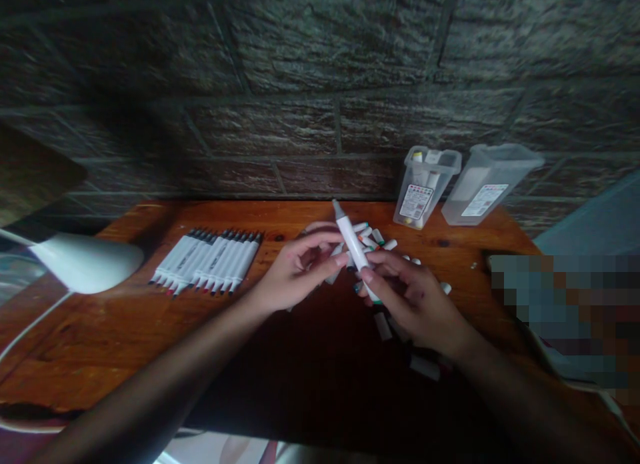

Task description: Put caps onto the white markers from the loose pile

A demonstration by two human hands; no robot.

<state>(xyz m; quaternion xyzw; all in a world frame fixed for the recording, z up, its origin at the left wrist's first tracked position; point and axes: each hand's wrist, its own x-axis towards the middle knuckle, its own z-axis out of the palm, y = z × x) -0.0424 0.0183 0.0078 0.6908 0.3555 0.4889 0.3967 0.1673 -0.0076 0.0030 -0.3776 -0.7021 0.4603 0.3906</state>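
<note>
My right hand [407,297] pinches a white marker [354,245] by its lower part, between thumb and fingers. The marker tilts up to the left, with its grey tapered end bare and a green band at the low end. My left hand [305,264] is beside it, thumb and index finger apart, their tips close to the barrel. Whether they touch it I cannot tell. Behind and under my hands lies a loose heap of white caps and markers [379,237], partly hidden. To the left, several white markers [205,261] lie side by side in a row, grey ends away from me.
Two clear plastic boxes stand at the back right: one box [411,201] with a few markers inside, another box [465,201] beside it. A white lamp base [90,261] is on the left. The wooden table [280,217] meets a dark brick wall [300,131].
</note>
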